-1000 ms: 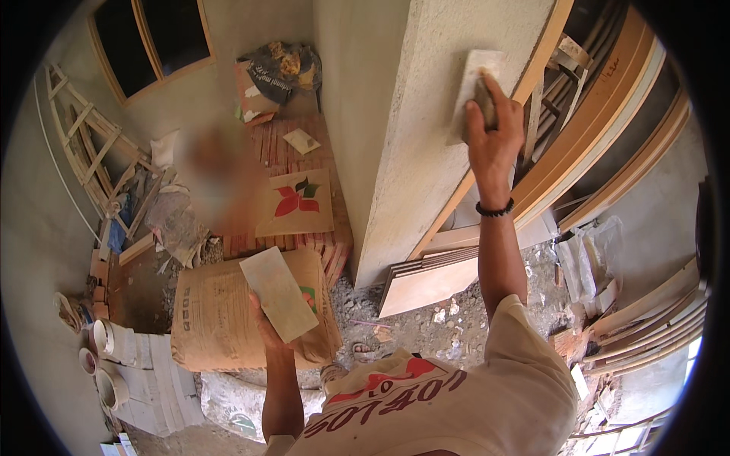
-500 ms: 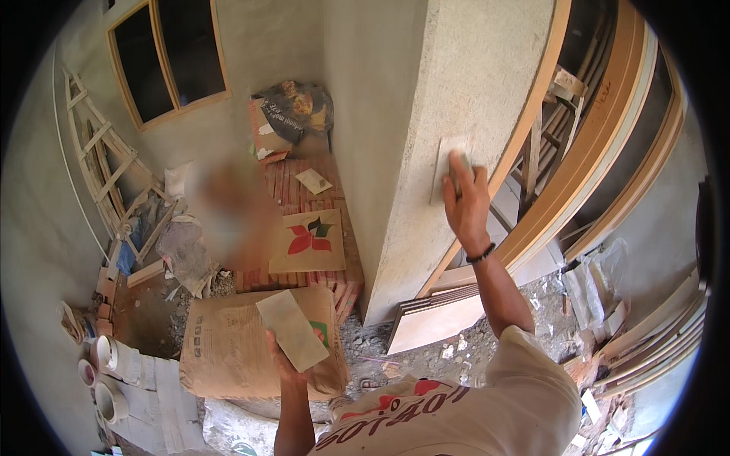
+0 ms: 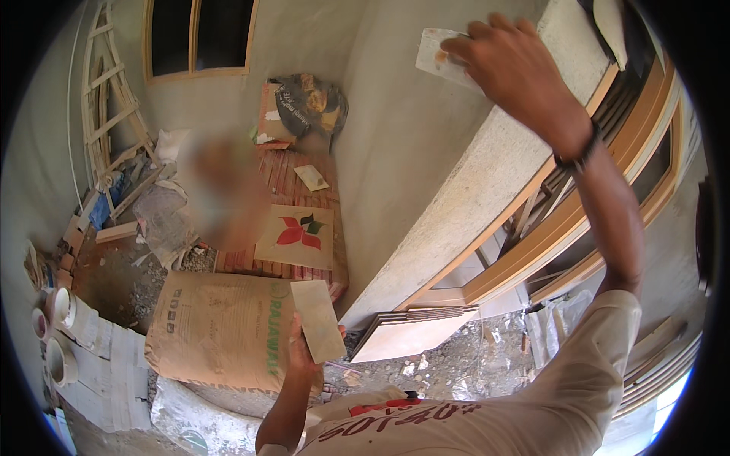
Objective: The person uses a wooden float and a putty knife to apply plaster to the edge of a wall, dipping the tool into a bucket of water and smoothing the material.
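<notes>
You face one grey wall [image 3: 403, 167] with a narrow, rough front edge, and one orange-brown wooden frame [image 3: 532, 266] runs along its right side. To the near left lies one big brown paper sack [image 3: 220, 327]; beyond it stands one stack of red bricks [image 3: 285, 163], bearing one cardboard sheet [image 3: 295, 237] with a red flower print. At the foot of the wall leans one pack of tan panels [image 3: 411, 340], its layers too tight to count. You have two plates, one per hand, and one dark bracelet [image 3: 582, 148] on your right wrist. Half a second ago the right-hand plate is on the rough edge; now it is farther up and left, in front of the broad grey side, and the left-hand plate stands more upright. Your right hand [image 3: 525, 80] has its fingers bent closed over the near right end of the whitish plate [image 3: 439, 53], which sticks out leftward past the fingertips; whether it touches the wall you cannot tell. Your left hand [image 3: 303, 356] cups the lower part of the cream plate [image 3: 316, 315] from behind, thumb at its left edge, a fingertip showing at its right, most fingers hidden.
</notes>
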### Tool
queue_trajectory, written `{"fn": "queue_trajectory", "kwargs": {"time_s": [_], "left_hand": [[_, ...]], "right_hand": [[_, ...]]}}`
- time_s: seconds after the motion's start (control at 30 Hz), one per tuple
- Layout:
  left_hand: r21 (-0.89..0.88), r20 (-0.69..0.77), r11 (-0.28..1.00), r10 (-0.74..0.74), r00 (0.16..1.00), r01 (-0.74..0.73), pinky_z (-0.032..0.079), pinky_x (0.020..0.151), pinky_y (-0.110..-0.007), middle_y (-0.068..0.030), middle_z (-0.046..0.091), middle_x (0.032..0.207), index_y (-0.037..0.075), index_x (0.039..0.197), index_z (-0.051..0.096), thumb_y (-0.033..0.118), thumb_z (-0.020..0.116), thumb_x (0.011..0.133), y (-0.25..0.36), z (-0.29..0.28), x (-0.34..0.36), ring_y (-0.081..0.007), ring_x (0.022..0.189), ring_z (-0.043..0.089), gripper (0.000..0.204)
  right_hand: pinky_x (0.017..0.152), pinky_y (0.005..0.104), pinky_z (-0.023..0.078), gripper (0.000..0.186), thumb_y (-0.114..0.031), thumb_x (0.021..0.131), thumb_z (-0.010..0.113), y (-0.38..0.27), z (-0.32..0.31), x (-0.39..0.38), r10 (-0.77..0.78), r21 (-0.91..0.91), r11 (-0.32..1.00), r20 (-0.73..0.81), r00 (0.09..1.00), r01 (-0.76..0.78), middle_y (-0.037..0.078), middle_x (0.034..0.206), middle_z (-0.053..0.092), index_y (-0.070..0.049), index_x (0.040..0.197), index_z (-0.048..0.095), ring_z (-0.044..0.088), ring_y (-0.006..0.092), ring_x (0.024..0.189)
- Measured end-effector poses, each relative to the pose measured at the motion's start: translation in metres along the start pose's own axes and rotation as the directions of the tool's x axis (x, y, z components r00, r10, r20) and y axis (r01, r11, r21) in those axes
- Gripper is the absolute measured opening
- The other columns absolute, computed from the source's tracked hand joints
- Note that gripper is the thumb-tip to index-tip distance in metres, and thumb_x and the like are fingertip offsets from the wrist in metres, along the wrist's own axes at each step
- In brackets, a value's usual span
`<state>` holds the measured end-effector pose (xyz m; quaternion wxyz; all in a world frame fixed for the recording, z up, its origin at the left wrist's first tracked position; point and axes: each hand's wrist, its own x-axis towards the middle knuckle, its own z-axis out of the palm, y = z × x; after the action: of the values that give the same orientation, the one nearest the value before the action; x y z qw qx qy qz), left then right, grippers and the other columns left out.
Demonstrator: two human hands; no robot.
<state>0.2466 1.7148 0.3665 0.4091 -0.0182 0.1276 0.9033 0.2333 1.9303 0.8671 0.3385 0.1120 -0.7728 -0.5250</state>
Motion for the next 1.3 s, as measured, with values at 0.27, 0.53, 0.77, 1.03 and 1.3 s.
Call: {"fn": "queue_trajectory", "kwargs": {"time_s": [0.27,0.53,0.77,1.03,1.3], "left_hand": [[-0.041,0.085,0.996,-0.072,0.994,0.076,0.054,0.076,-0.046,-0.0143,0.060,0.104,0.004,0.126,0.044,0.062,0.049,0.086,-0.003,0.019,-0.016,-0.0343,0.088,0.064,0.071],[-0.001,0.027,0.998,-0.069,0.997,0.069,0.053,0.075,-0.043,-0.0112,0.058,0.099,0.006,0.124,0.045,0.060,0.051,0.086,0.045,-0.022,-0.048,-0.0305,0.087,0.063,0.066],[-0.007,-0.093,0.996,0.086,0.992,-0.086,0.055,0.074,-0.040,-0.0113,0.060,0.101,0.005,0.127,0.044,0.063,0.053,0.083,0.084,-0.037,-0.066,-0.0273,0.084,0.064,0.074],[-0.013,-0.193,0.985,0.168,0.967,-0.173,0.053,0.079,-0.039,-0.0097,0.058,0.104,0.004,0.126,0.045,0.063,0.055,0.082,0.102,-0.049,-0.069,-0.0254,0.089,0.062,0.074],[0.003,-0.271,0.980,0.190,0.944,-0.197,0.054,0.078,-0.039,-0.0108,0.058,0.106,0.005,0.129,0.043,0.060,0.054,0.085,0.101,-0.050,-0.087,-0.0258,0.094,0.062,0.071]], "right_hand": [[0.071,0.0362,0.054,0.021,-0.018,0.086,0.053,0.030,0.104,0.035,0.020,-0.234,0.957,0.645,0.764,0.173,0.008,0.094,0.070,-0.013,0.091,0.072,0.066,0.0255,0.092],[0.077,0.0372,0.052,0.020,-0.020,0.087,0.053,-0.044,0.152,0.023,-0.191,-0.046,0.948,0.710,0.678,0.316,0.009,0.091,0.069,-0.012,0.083,0.072,0.066,0.0262,0.092],[0.076,0.0346,0.052,0.015,-0.018,0.083,0.058,-0.078,0.167,0.011,-0.202,0.010,0.947,0.795,0.572,0.321,0.008,0.099,0.066,-0.014,0.094,0.069,0.064,0.0261,0.093],[0.075,0.0353,0.053,0.016,-0.021,0.084,0.057,-0.048,0.199,0.013,-0.012,-0.187,0.965,0.672,0.740,0.186,0.010,0.086,0.068,-0.014,0.082,0.072,0.066,0.0267,0.088],[0.077,0.0388,0.053,0.017,-0.020,0.086,0.055,-0.048,0.192,0.021,-0.096,-0.039,0.984,0.706,0.701,0.175,0.010,0.091,0.068,-0.012,0.086,0.070,0.066,0.0274,0.090]]}}
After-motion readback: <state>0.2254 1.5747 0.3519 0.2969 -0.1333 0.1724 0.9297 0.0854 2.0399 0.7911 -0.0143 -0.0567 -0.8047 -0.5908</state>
